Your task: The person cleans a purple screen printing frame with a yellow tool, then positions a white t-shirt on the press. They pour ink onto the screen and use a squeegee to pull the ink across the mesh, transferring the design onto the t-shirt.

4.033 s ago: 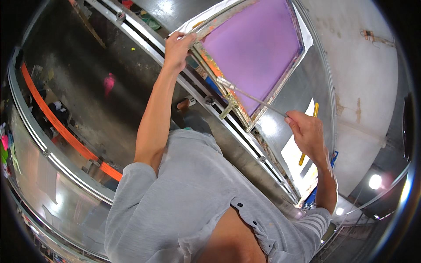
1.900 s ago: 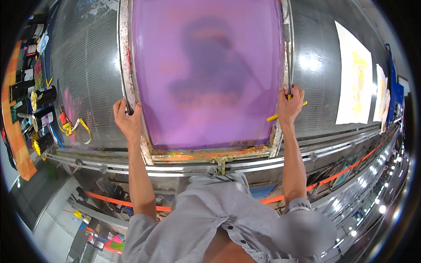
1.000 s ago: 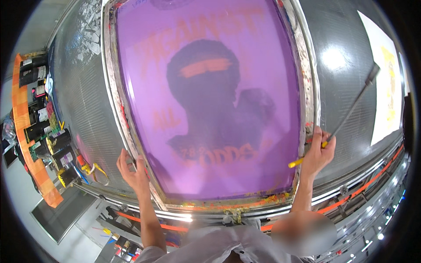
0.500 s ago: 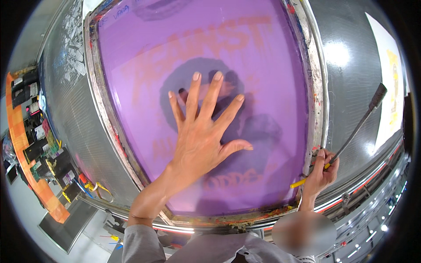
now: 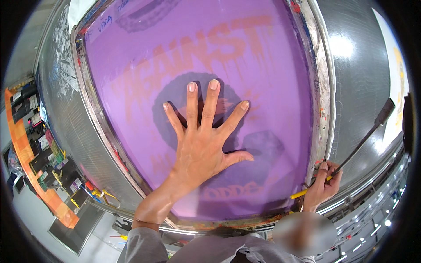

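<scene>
Below me lies a screen-printing frame (image 5: 322,101) with a purple mesh (image 5: 280,92), where orange lettering and a dark round-haired figure show faintly. My left hand (image 5: 201,147) is spread flat over the figure, fingers apart, palm down, holding nothing. Its fingertips have dark shadows close beside them; the fingers seem to rest on the mesh. At the frame's near right corner my right hand (image 5: 323,186) is closed around a long thin dark rod (image 5: 357,147). The rod has a thick dark end pointing up and right. A yellow end (image 5: 299,194) sticks out on the fist's left side.
Grey shiny table surface (image 5: 357,83) runs along both sides of the frame. A white sheet with a yellow print (image 5: 397,87) lies at the far right. On the left, an orange shelf (image 5: 37,175) carries several dark containers and tools. Metal rails (image 5: 351,206) run at the lower right.
My left hand has come down nearer the mesh, and its shadows now sit closer to the fingers. The view has shifted a little. My right hand still grips the rod.
</scene>
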`<act>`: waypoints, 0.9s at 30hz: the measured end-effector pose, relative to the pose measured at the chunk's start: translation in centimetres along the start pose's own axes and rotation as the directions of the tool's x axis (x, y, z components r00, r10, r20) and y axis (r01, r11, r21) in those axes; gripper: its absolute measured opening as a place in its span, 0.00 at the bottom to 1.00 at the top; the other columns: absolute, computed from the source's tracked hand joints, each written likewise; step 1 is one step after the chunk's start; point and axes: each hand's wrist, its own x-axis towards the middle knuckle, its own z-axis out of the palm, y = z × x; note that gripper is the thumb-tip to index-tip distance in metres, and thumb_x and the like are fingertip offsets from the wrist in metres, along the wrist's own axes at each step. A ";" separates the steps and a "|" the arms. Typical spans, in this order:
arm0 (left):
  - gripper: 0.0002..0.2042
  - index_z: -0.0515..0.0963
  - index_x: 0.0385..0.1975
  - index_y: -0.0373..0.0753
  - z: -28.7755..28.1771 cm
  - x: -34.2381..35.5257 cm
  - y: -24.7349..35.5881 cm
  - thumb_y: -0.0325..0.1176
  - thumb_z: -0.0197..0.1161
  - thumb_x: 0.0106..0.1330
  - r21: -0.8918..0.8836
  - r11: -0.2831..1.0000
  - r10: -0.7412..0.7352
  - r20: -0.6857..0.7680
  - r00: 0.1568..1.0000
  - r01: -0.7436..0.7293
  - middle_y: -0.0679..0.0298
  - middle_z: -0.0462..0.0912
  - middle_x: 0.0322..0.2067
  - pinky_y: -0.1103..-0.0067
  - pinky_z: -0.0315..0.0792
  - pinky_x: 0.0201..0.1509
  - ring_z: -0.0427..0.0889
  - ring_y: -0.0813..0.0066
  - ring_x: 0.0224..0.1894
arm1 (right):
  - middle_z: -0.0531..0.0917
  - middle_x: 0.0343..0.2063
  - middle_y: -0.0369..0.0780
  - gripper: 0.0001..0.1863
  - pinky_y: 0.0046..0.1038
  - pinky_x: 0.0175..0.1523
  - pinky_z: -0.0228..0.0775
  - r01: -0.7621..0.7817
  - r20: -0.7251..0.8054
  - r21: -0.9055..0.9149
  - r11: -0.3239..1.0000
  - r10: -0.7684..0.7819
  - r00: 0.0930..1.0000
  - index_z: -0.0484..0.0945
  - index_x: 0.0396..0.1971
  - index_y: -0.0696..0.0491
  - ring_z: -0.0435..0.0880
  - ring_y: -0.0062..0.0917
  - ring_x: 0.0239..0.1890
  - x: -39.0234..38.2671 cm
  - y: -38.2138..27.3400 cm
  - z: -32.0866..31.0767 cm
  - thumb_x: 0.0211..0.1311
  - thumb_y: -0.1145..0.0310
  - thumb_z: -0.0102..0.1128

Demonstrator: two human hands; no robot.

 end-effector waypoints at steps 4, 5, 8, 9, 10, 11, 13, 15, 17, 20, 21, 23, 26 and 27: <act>0.47 0.68 0.68 0.61 0.0 0.0 0.1 0.77 0.59 0.46 -0.006 1.000 -0.008 0.007 1.000 0.009 0.44 0.43 0.75 0.26 0.33 0.62 0.35 0.31 0.76 | 0.67 0.23 0.30 0.00 0.16 0.27 0.55 -0.018 0.018 -0.021 1.000 0.019 1.000 0.74 0.34 0.60 0.66 0.10 0.23 0.0 -0.3 -0.1 0.66 0.80 0.55; 0.47 0.68 0.69 0.62 -0.1 0.0 0.1 0.77 0.60 0.46 -0.008 1.000 -0.011 0.010 1.000 0.011 0.44 0.43 0.76 0.26 0.33 0.62 0.35 0.31 0.76 | 0.67 0.24 0.30 0.01 0.16 0.28 0.55 -0.020 0.022 -0.035 0.999 0.021 1.000 0.75 0.35 0.60 0.66 0.10 0.23 -0.1 -0.3 -0.2 0.67 0.80 0.55; 0.47 0.68 0.68 0.62 -0.2 -0.1 0.0 0.76 0.61 0.46 -0.034 0.999 -0.018 0.028 0.999 0.019 0.45 0.43 0.76 0.26 0.33 0.62 0.35 0.31 0.76 | 0.70 0.25 0.31 0.02 0.15 0.29 0.55 -0.019 0.030 -0.025 1.000 0.020 0.999 0.74 0.37 0.60 0.65 0.09 0.24 -0.1 0.1 -0.1 0.69 0.77 0.54; 0.46 0.67 0.69 0.64 -0.4 -0.1 0.0 0.74 0.63 0.45 -0.058 0.998 -0.021 0.029 0.999 0.022 0.47 0.43 0.76 0.26 0.34 0.62 0.36 0.32 0.76 | 0.70 0.25 0.31 0.02 0.15 0.29 0.55 -0.024 0.031 -0.016 1.000 0.025 0.999 0.74 0.38 0.60 0.66 0.09 0.25 -0.2 0.2 -0.2 0.70 0.77 0.55; 0.46 0.66 0.69 0.65 -0.5 0.0 0.0 0.73 0.65 0.45 -0.083 0.996 -0.023 0.030 0.999 0.026 0.49 0.42 0.76 0.25 0.34 0.62 0.36 0.33 0.76 | 0.71 0.26 0.31 0.03 0.15 0.29 0.55 -0.037 0.047 0.024 0.999 0.036 0.998 0.72 0.37 0.59 0.65 0.09 0.25 -0.2 0.3 -0.4 0.71 0.76 0.54; 0.47 0.65 0.70 0.67 -0.6 0.0 -0.1 0.71 0.66 0.45 -0.107 0.994 -0.026 0.031 0.999 0.029 0.51 0.42 0.77 0.25 0.35 0.61 0.37 0.34 0.76 | 0.71 0.27 0.32 0.03 0.15 0.29 0.55 -0.043 0.041 0.029 0.999 0.042 0.998 0.71 0.36 0.59 0.65 0.09 0.25 -0.3 0.4 -0.4 0.71 0.76 0.54; 0.47 0.67 0.69 0.63 -0.5 -0.2 -0.4 0.73 0.65 0.45 -0.120 0.992 -0.029 0.016 0.999 0.031 0.50 0.44 0.76 0.26 0.34 0.62 0.37 0.34 0.76 | 0.71 0.28 0.32 0.05 0.15 0.29 0.55 -0.048 0.027 0.032 0.998 0.047 0.999 0.69 0.35 0.58 0.64 0.09 0.25 -0.3 0.8 -0.5 0.71 0.75 0.55; 0.48 0.68 0.69 0.60 -1.2 -0.2 -1.3 0.77 0.62 0.45 -0.108 0.992 -0.058 0.045 0.997 0.062 0.49 0.45 0.76 0.27 0.34 0.63 0.37 0.33 0.76 | 0.71 0.29 0.33 0.06 0.15 0.30 0.56 -0.062 0.052 0.008 0.998 0.061 0.997 0.68 0.34 0.57 0.64 0.10 0.26 -0.3 0.8 -0.5 0.72 0.75 0.55; 0.51 0.68 0.69 0.57 -1.7 0.2 -2.3 0.78 0.61 0.43 -0.113 0.988 -0.111 -0.013 0.994 0.109 0.48 0.43 0.76 0.25 0.33 0.62 0.35 0.31 0.75 | 0.71 0.30 0.33 0.06 0.16 0.31 0.56 -0.025 0.038 -0.002 1.000 0.025 0.999 0.67 0.34 0.57 0.65 0.11 0.27 -0.3 1.1 -0.5 0.72 0.75 0.54; 0.52 0.67 0.69 0.57 -1.3 0.5 -3.1 0.79 0.61 0.42 -0.032 0.993 -0.113 -0.038 0.993 0.112 0.47 0.40 0.76 0.23 0.33 0.59 0.33 0.28 0.75 | 0.73 0.27 0.30 0.05 0.16 0.29 0.52 -0.038 0.006 -0.004 0.999 0.038 0.999 0.73 0.37 0.58 0.61 0.09 0.25 -0.5 1.0 -0.2 0.72 0.71 0.55; 0.52 0.67 0.70 0.58 -1.3 0.5 -3.1 0.79 0.60 0.42 -0.024 0.993 -0.115 -0.029 0.993 0.114 0.46 0.40 0.76 0.23 0.34 0.59 0.33 0.28 0.75 | 0.73 0.26 0.30 0.05 0.16 0.29 0.52 -0.029 0.012 -0.009 1.000 0.030 0.999 0.73 0.37 0.58 0.61 0.09 0.25 -0.4 1.0 -0.2 0.72 0.72 0.55; 0.52 0.66 0.70 0.58 -1.4 0.6 -3.2 0.79 0.60 0.42 -0.009 0.993 -0.118 -0.013 0.993 0.118 0.46 0.40 0.76 0.22 0.35 0.58 0.33 0.28 0.75 | 0.73 0.26 0.30 0.05 0.16 0.29 0.52 -0.013 0.023 -0.019 1.000 0.014 1.000 0.73 0.37 0.58 0.61 0.09 0.25 -0.3 1.1 -0.4 0.73 0.72 0.55; 0.52 0.65 0.71 0.59 -1.0 0.5 -3.2 0.79 0.60 0.43 0.002 0.993 -0.116 -0.032 0.993 0.116 0.45 0.40 0.76 0.22 0.36 0.58 0.34 0.28 0.75 | 0.68 0.30 0.34 0.04 0.20 0.38 0.62 -0.080 0.067 0.007 0.997 0.079 0.995 0.68 0.35 0.58 0.65 0.15 0.31 -0.3 1.3 -1.0 0.71 0.78 0.53; 0.52 0.64 0.71 0.59 -0.9 0.5 -3.2 0.78 0.60 0.43 0.003 0.993 -0.116 -0.034 0.993 0.116 0.45 0.40 0.76 0.22 0.36 0.58 0.34 0.28 0.75 | 0.68 0.30 0.34 0.04 0.20 0.39 0.62 -0.063 0.066 -0.001 0.998 0.063 0.996 0.68 0.35 0.58 0.65 0.15 0.32 -0.3 1.5 -1.1 0.71 0.78 0.53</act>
